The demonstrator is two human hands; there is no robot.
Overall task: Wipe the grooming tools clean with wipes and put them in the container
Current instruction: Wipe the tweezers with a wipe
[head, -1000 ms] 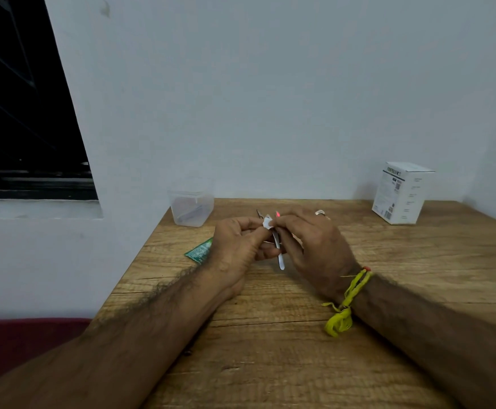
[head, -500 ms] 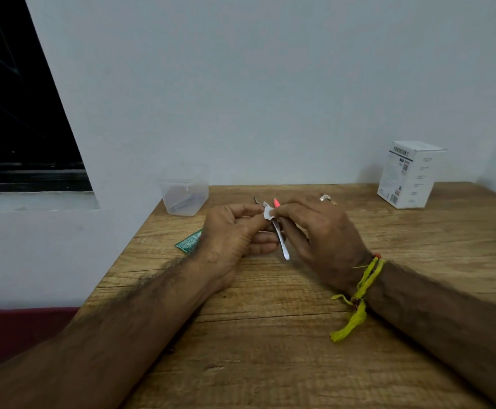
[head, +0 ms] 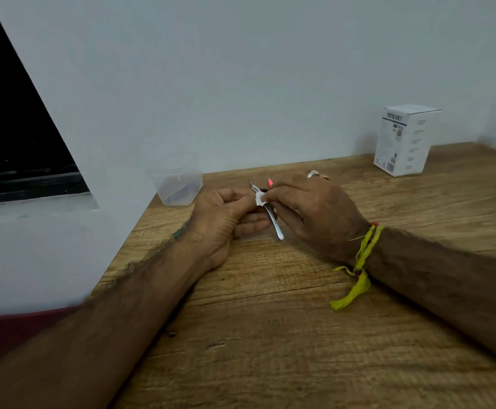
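Note:
Both hands meet over the wooden table point(head: 270, 335). My left hand point(head: 226, 214) grips a slim metal grooming tool point(head: 274, 227), whose pale end sticks out below the fingers, toward me. My right hand point(head: 314, 208) pinches a small white wipe point(head: 260, 199) against the tool's shaft. The clear plastic container point(head: 177, 187) stands at the table's far left corner, with some dark tools inside. Behind the hands lie a red-tipped tool point(head: 269, 182) and a silver metal piece point(head: 314, 173), both mostly hidden.
A white carton point(head: 403, 143) stands at the back right near the wall. A green sachet point(head: 180, 231) peeks out behind my left wrist. The table's left edge runs beside my left forearm, with a windowsill beyond. A yellow thread band hangs from my right wrist.
The view has swung slightly, so the scene sits differently in frame. Both hands stay together on the tool and the wipe, with only small finger movement.

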